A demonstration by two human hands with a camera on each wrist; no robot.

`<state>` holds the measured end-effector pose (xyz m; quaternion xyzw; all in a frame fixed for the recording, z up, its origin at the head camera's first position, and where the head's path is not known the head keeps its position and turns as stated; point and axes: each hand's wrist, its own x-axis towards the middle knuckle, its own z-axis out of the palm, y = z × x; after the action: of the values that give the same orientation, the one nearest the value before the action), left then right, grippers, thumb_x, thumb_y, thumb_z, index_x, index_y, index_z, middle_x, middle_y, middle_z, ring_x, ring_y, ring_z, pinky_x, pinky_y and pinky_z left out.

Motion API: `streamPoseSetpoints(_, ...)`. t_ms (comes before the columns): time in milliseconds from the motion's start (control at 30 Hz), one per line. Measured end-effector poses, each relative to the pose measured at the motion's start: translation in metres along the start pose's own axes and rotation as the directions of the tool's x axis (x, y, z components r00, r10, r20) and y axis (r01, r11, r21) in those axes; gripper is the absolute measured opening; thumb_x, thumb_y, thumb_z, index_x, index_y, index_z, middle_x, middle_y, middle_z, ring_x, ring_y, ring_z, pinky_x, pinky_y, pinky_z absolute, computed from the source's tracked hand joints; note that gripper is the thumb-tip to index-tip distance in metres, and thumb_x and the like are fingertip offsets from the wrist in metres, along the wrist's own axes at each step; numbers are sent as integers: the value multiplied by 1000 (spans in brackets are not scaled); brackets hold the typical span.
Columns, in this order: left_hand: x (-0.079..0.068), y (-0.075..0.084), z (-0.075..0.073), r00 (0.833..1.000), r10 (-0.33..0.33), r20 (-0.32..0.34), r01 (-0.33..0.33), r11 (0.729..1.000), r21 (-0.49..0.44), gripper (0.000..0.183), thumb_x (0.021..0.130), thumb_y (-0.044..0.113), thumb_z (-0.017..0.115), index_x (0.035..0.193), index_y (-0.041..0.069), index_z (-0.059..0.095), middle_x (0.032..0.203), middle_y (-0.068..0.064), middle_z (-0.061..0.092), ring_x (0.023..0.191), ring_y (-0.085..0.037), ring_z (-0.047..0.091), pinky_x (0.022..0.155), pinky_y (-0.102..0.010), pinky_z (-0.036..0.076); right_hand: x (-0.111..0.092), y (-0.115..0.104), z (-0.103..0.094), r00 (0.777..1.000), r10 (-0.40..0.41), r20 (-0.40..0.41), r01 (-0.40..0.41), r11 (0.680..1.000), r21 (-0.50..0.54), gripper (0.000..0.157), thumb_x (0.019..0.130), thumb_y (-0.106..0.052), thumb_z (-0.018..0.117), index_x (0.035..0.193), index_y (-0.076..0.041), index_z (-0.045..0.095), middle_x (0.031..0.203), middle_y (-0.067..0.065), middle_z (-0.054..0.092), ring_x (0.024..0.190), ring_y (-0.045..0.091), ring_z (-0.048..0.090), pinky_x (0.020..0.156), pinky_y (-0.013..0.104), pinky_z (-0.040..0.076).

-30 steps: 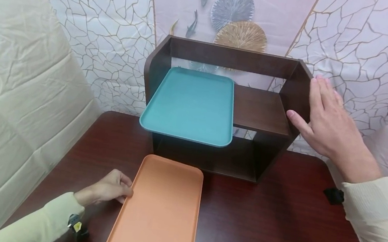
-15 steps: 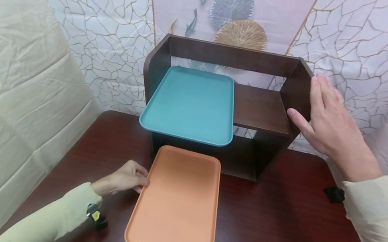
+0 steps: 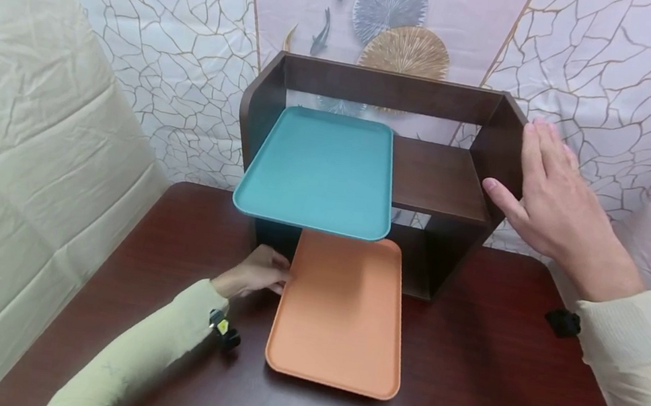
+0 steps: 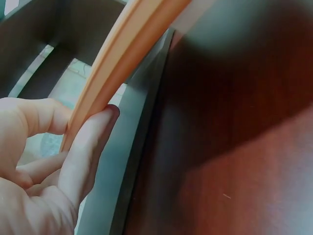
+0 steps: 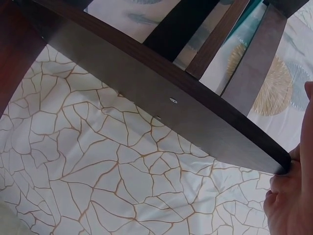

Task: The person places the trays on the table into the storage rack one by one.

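Note:
My left hand (image 3: 259,271) pinches the left edge of an orange rectangular tray (image 3: 342,313) in the head view. In the left wrist view, thumb and fingers (image 4: 93,147) hold the tray's rim above the dark red table. The tray's far end passes beneath a teal tray (image 3: 323,169) and reaches the lower opening of a dark brown wooden shelf (image 3: 438,176). That teal tray lies on the upper board at the left, its front part overhanging. With straight fingers and thumb apart, my right hand (image 3: 558,198) rests at the shelf's right side panel (image 5: 161,93).
The dark red table (image 3: 493,373) extends in front of the shelf and to both sides. Patterned cloth (image 3: 608,82) hangs close behind, and pale cloth (image 3: 51,149) slopes down along the left. The upper board's right part (image 3: 432,179) is bare.
My left hand has carried the orange tray forward and to the right, so its far end now goes under the teal tray. The right hand stays at the shelf's side.

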<state>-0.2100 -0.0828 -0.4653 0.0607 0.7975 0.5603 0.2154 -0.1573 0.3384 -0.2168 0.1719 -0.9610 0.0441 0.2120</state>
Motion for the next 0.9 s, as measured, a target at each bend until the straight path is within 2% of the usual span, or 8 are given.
streamPoseSetpoints(133, 23, 7, 6, 999, 49, 8, -48, 998, -28, 12, 94, -1, 70, 98, -8, 78, 91, -18, 78, 75, -22, 78, 74, -39, 69, -1, 0, -1, 1000, 7, 6, -7, 1000, -1, 87, 110, -46, 44, 167, 5, 3, 176, 27, 4, 166, 43, 3, 137, 54, 3)
streamPoseSetpoints(300, 50, 13, 13, 996, 89, 20, -88, 995, -43, 11, 92, -1, 71, 96, -9, 77, 88, -17, 78, 73, -20, 77, 74, -39, 69, -1, 0, -2, 1000, 19, 10, -19, 1000, -1, 87, 110, -46, 44, 168, 4, 2, 177, 27, 3, 166, 42, 1, 137, 55, 2)
streamPoseSetpoints(467, 70, 17, 17, 995, 91, 37, -88, 994, -71, 15, 94, 1, 70, 102, -9, 77, 94, -18, 78, 76, -20, 77, 79, -41, 68, 0, -1, -3, 1000, 10, 13, -10, 1000, 2, 87, 110, -45, 46, 168, 4, 2, 177, 26, 4, 166, 43, 2, 137, 55, 3)
streamPoseSetpoints(700, 92, 20, 23, 989, 116, 94, -108, 990, -87, 29, 96, 7, 70, 124, -1, 72, 118, -20, 74, 102, -29, 77, 91, -44, 66, 1, -1, -3, 1000, 8, 8, -8, 1000, -2, 87, 110, -45, 46, 167, 5, 3, 177, 25, 3, 166, 44, 4, 137, 55, 4)
streamPoseSetpoints(767, 97, 22, 27, 988, 111, 111, -102, 991, -81, 35, 96, 9, 69, 130, 1, 68, 124, -19, 72, 107, -31, 75, 93, -45, 66, 1, -1, -3, 1000, 13, 12, -13, 1000, -5, 87, 110, -45, 46, 167, 4, 2, 177, 25, 3, 166, 43, 3, 137, 55, 4)
streamPoseSetpoints(900, 107, 22, 33, 986, 83, 147, -74, 995, -67, 36, 96, 11, 69, 130, 2, 67, 125, -18, 71, 111, -32, 74, 94, -43, 65, 0, -2, -2, 999, 21, 25, -21, 1000, -1, 88, 110, -46, 45, 168, 4, 1, 177, 24, 1, 166, 41, 0, 137, 55, 3)
